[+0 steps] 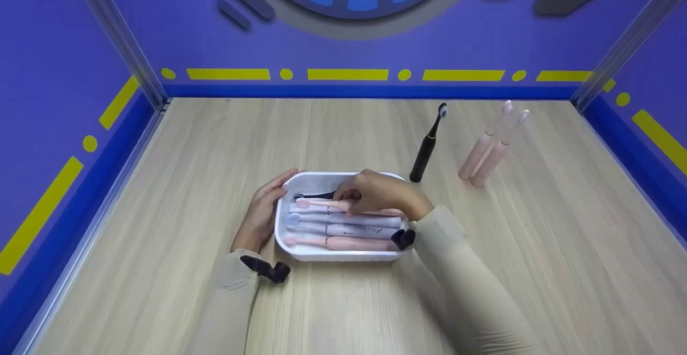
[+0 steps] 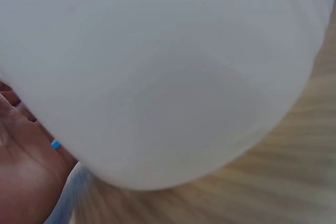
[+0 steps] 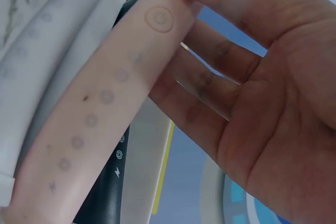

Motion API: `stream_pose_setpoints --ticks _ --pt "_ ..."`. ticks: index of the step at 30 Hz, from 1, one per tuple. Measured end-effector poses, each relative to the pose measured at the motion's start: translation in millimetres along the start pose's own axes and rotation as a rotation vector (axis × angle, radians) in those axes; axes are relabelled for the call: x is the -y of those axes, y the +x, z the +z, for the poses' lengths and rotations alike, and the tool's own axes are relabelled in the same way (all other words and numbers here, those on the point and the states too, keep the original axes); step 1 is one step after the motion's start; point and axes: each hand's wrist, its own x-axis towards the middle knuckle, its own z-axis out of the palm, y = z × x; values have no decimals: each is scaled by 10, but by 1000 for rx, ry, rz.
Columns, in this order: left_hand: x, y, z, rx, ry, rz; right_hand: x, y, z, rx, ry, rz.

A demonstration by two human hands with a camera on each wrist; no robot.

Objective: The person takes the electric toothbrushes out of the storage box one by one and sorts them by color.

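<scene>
A white plastic basket (image 1: 343, 257) lies between the hands on the table. My left hand (image 1: 260, 212) holds its left end, thumb at the rim and fingers along the far corner; in the left wrist view the palm (image 2: 29, 166) is beside the basket's wall (image 2: 157, 77). Inside, my right hand (image 1: 381, 193) pinches a pink electric toothbrush (image 3: 105, 108) near its power button. A black electric toothbrush (image 1: 316, 196) lies behind it, partly hidden by the hand. Nearer are white electric toothbrushes (image 1: 365, 231) and, at the front, another pink electric toothbrush (image 1: 354, 244), all with heads to the left.
Behind the basket to the right, a black electric toothbrush (image 1: 424, 156) stands upright on the wooden table (image 1: 225, 145). Further right, two pink electric toothbrushes (image 1: 475, 156) stand close together. Blue-purple panels (image 1: 214, 49) enclose the table at the back and sides.
</scene>
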Motion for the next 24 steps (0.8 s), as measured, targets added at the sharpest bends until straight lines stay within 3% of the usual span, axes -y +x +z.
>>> stream_pose_setpoints --ticks 17,24 --pt "2 7 -10 -5 12 -11 -16 -112 -125 -24 132 14" --pt "1 3 -16 11 33 -3 -38 -162 -156 -84 155 6"
